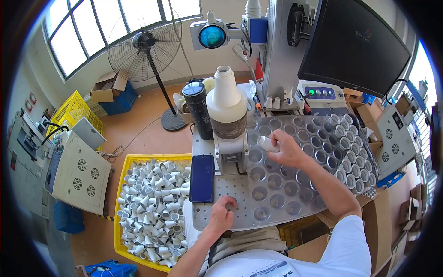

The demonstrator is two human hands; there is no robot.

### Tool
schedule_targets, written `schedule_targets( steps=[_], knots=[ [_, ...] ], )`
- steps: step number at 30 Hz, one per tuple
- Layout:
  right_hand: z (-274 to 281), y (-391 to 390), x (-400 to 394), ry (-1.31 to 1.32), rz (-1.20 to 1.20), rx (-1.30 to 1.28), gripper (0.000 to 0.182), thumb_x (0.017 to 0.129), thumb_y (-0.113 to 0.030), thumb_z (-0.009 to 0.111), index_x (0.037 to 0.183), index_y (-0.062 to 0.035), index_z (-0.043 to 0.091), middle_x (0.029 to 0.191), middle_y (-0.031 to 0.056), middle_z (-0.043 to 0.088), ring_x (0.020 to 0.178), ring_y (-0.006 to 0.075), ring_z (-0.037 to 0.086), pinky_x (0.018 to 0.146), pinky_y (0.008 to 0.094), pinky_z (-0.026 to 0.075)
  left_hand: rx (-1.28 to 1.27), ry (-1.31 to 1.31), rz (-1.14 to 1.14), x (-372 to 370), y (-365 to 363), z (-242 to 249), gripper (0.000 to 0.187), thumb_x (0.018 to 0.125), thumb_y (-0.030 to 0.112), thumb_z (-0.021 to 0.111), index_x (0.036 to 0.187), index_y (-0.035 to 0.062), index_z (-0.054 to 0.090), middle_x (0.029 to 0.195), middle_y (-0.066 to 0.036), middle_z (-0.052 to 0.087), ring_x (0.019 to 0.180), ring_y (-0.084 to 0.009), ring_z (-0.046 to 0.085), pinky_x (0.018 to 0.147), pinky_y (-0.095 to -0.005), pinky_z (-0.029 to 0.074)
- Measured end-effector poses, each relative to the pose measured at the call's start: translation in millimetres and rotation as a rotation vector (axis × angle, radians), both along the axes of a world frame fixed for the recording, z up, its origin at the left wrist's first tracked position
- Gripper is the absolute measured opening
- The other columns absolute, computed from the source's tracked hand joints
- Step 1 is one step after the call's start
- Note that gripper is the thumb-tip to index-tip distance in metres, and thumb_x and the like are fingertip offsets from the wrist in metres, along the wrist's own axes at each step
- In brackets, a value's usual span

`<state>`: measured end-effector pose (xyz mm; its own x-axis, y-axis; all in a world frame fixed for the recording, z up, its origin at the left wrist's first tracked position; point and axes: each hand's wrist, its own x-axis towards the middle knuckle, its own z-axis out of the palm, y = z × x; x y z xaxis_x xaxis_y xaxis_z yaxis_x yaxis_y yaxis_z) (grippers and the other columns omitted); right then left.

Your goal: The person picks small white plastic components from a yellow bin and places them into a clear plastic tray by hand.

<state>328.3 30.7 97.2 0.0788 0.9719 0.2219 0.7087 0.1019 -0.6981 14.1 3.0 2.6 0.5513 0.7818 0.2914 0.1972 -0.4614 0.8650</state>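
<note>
My right hand (288,150) is closed on a white tapered plastic cup (267,143), held tilted above the left part of a clear tray with round holes (277,217). On the front left of the perforated metal table (207,212) rests my left hand (222,214), fingers loosely bent and apart from the thumb, holding nothing. A dark phone (202,179) lies just beyond it. Between the phone and the tray stands a rotary fixture (229,124) topped by a white stepped cone (224,87). White cups (354,154) fill several holes at the tray's right end.
A yellow crate (121,217) heaped with white cups (152,207) stands at my left. A black cylinder (197,108) is beside the fixture. Overhead hangs a laser head with a blue lens (212,36). A monitor (357,44) overhangs the right side; a fan (146,41) stands behind.
</note>
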Motion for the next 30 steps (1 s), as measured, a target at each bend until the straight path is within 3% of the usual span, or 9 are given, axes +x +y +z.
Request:
schedule_targets(
  steps=[5,7,17,18,20,22,26,29,30],
  knots=[
    [-2.1,1.6,0.3,0.0,0.007,0.0,0.03,0.072,-0.012,0.071,0.086,-0.0024,0.046,0.086,0.0159,0.054,0.08,0.031,0.053,0.075,0.0383,0.046,-0.012,-0.008,0.008,0.1,-0.6,1.7,0.03,0.061,-0.002,0.041,0.087,-0.0022,0.057,0.086,-0.019,0.061,0.085,-0.0384,0.058,0.083,-0.0382,0.048],
    [-3.0,1.2,1.1,-0.013,0.0,-0.02,0.032,0.074,-0.013,0.073,0.087,-0.0043,0.046,0.087,0.0104,0.059,0.079,0.0215,0.051,0.075,0.0341,0.045,-0.01,-0.013,0.011,0.0,-0.8,0.9,0.03,0.061,-0.002,0.041,0.087,-0.0022,0.057,0.086,-0.019,0.061,0.084,-0.0384,0.058,0.083,-0.0381,0.048],
    [-1.4,-0.3,0.9,-0.018,0.006,-0.039,0.032,0.075,-0.014,0.074,0.088,-0.0033,0.047,0.084,0.0113,0.061,0.077,0.022,0.052,0.074,0.0347,0.046,-0.112,-0.036,0.007,-0.9,5.1,-1.3,0.031,0.059,-0.002,0.037,0.082,-0.0042,0.059,0.082,-0.019,0.064,0.082,-0.0354,0.062,0.083,-0.0347,0.05],
    [-1.6,-0.4,0.1,-0.007,0.004,-0.014,0.031,0.075,-0.014,0.073,0.086,-0.0024,0.047,0.08,0.0133,0.058,0.075,0.0259,0.053,0.072,0.0364,0.046,-0.111,-0.035,0.008,-2.6,8.2,4.5,0.031,0.059,-0.002,0.037,0.082,-0.0042,0.059,0.082,-0.019,0.064,0.082,-0.0354,0.062,0.083,-0.0347,0.05],
    [-0.1,-2.0,-1.0,0.006,0.0,0.013,0.03,0.074,-0.014,0.072,0.084,-0.0016,0.047,0.075,0.0153,0.055,0.073,0.0299,0.053,0.071,0.038,0.046,-0.055,-0.093,0.018,-7.6,19.6,24.9,0.033,0.059,0.0,0.035,0.08,-0.0054,0.061,0.079,-0.017,0.065,0.078,-0.0305,0.064,0.081,-0.033,0.051],
    [7.0,-4.5,-1.3,0.031,-0.023,-0.019,0.029,0.075,-0.015,0.072,0.081,-0.0025,0.046,0.073,0.0106,0.054,0.072,0.022,0.052,0.069,0.0356,0.045,0.016,-0.139,0.087,-13.0,41.8,46.0,0.033,0.061,0.004,0.036,0.079,-0.0056,0.062,0.078,-0.015,0.066,0.076,-0.0253,0.065,0.079,-0.0308,0.05],
    [32.2,-8.0,3.0,0.103,-0.059,-0.051,0.03,0.075,-0.015,0.074,0.079,-0.0037,0.046,0.073,0.0043,0.051,0.072,0.0143,0.049,0.067,0.0325,0.044,0.233,-0.148,0.289,-13.0,98.6,120.3,0.033,0.066,0.008,0.037,0.079,-0.0075,0.064,0.078,-0.013,0.067,0.079,-0.0207,0.064,0.079,-0.0292,0.049],
    [66.1,-5.9,5.4,0.163,-0.066,0.001,0.031,0.077,-0.015,0.076,0.077,-0.0063,0.046,0.073,-0.0012,0.048,0.071,0.0094,0.046,0.065,0.0283,0.042,0.416,-0.33,0.347,12.4,145.7,180.8,0.033,0.07,0.006,0.038,0.08,-0.0083,0.066,0.085,-0.014,0.069,0.085,-0.0202,0.062,0.086,-0.0298,0.047],
    [79.2,-2.3,2.8,0.285,-0.052,0.162,0.031,0.078,-0.014,0.076,0.077,-0.0074,0.046,0.073,-0.0024,0.048,0.07,0.0079,0.046,0.064,0.0265,0.041,0.472,-0.357,0.364,23.5,159.2,198.0,0.033,0.073,0.006,0.038,0.081,-0.0087,0.066,0.087,-0.014,0.069,0.088,-0.02,0.061,0.088,-0.03,0.046]
  ],
)
